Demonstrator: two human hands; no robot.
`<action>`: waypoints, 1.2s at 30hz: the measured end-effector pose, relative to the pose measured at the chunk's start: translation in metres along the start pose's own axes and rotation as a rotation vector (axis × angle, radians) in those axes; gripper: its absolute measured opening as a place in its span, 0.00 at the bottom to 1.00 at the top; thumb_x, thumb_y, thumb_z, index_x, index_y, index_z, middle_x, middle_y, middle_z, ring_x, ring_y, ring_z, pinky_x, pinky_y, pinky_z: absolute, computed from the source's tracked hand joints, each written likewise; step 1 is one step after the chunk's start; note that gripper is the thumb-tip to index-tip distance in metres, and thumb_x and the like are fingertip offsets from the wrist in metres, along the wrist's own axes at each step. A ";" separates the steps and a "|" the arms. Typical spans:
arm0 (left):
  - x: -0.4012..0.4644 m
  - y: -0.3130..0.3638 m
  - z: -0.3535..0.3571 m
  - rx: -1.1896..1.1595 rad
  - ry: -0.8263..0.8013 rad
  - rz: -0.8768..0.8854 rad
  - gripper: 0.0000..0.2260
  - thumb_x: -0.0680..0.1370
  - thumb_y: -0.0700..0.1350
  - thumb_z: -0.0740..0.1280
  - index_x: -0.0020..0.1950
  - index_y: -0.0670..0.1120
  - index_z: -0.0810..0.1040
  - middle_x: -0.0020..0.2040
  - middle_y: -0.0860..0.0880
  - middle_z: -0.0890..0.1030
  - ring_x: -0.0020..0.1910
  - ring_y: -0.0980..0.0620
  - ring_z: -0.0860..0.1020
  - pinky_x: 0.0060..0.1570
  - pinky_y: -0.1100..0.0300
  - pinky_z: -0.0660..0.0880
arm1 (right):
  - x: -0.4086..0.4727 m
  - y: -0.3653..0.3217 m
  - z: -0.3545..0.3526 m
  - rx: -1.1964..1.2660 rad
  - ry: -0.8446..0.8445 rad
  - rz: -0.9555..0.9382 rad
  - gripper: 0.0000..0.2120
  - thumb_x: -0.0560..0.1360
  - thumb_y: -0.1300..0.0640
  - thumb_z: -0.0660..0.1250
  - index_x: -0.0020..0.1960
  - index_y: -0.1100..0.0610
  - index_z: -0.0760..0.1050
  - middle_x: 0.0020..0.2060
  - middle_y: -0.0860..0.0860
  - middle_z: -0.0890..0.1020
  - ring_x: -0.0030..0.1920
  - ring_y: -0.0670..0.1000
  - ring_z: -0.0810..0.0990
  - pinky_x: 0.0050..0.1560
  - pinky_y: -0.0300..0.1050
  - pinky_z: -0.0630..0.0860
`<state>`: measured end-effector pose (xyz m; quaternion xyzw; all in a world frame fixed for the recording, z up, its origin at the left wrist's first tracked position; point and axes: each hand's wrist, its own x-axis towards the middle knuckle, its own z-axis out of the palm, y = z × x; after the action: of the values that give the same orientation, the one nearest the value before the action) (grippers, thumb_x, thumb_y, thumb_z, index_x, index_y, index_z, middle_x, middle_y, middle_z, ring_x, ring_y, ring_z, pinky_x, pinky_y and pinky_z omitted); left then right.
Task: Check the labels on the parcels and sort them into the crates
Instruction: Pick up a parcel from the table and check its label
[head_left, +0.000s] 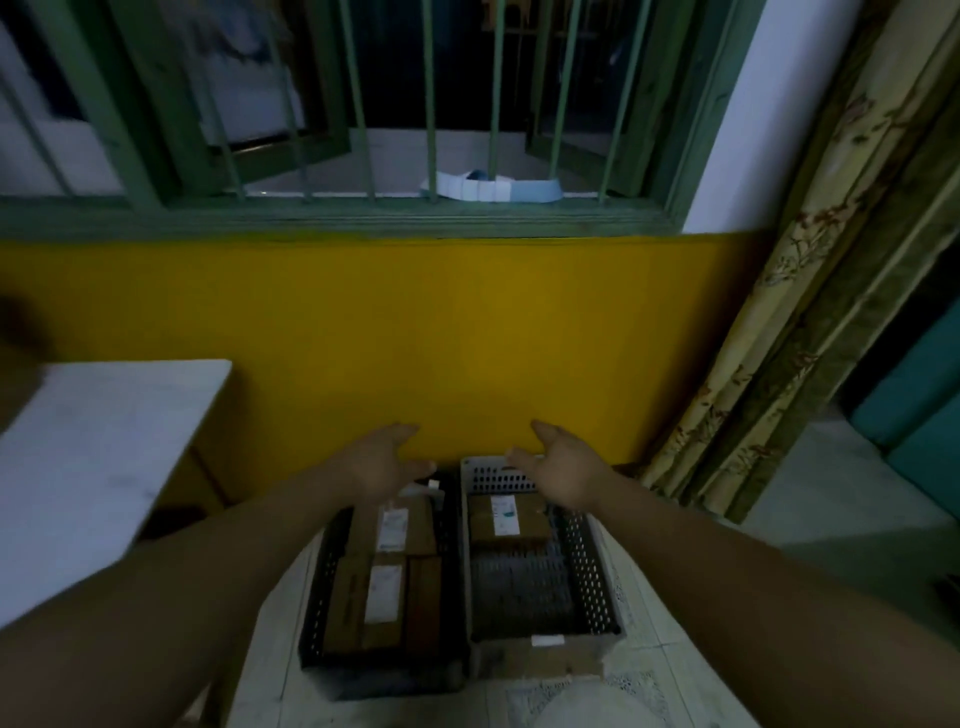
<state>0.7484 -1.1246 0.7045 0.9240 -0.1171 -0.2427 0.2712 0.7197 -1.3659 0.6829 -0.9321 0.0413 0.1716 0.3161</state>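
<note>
Left hand: the left hand (382, 460) is stretched out above the far end of the dark crate, fingers spread and relaxed — it holds nothing.
Right hand: the right hand (563, 470) reaches over the far end of the light crate, fingers likewise loose and released, gripping nothing.
Dark crate: the dark crate (318, 587) sits on the floor, touching the light crate's left side; three brown parcels fill it — a labelled far parcel (397, 525), a labelled near parcel (366, 603) and a narrow unlabelled parcel (423, 603) just beside the near one.
Light crate: the light crate (587, 561) holds a single labelled parcel (506, 519) at its far end; the rest of its perforated bottom is bare.
Surroundings: a white counter (93, 457) stands to the left, a yellow wall (415, 322) rises behind the crates, a barred green window (363, 104) sits above it, and a patterned curtain (831, 260) hangs at right.
</note>
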 end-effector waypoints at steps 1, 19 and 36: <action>-0.019 0.000 -0.002 0.011 0.014 0.014 0.33 0.80 0.55 0.60 0.80 0.49 0.47 0.80 0.50 0.46 0.78 0.47 0.53 0.73 0.57 0.57 | -0.011 -0.005 0.004 0.002 -0.008 -0.015 0.39 0.80 0.37 0.55 0.80 0.55 0.43 0.79 0.52 0.47 0.78 0.55 0.50 0.76 0.54 0.54; -0.309 -0.151 -0.106 0.032 0.429 -0.229 0.33 0.79 0.57 0.62 0.79 0.51 0.51 0.80 0.48 0.50 0.78 0.47 0.51 0.74 0.53 0.55 | -0.123 -0.255 0.103 -0.123 -0.017 -0.388 0.38 0.78 0.36 0.57 0.80 0.51 0.45 0.79 0.49 0.49 0.78 0.53 0.51 0.76 0.55 0.56; -0.522 -0.385 -0.252 -0.031 0.730 -0.481 0.31 0.80 0.56 0.62 0.79 0.51 0.54 0.78 0.46 0.60 0.72 0.45 0.65 0.64 0.57 0.66 | -0.159 -0.541 0.282 -0.114 -0.006 -0.674 0.33 0.79 0.40 0.59 0.79 0.51 0.52 0.78 0.49 0.56 0.77 0.52 0.56 0.73 0.45 0.56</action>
<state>0.4638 -0.5127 0.8759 0.9460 0.2088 0.0418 0.2444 0.5886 -0.7697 0.8399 -0.9091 -0.2794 0.0623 0.3028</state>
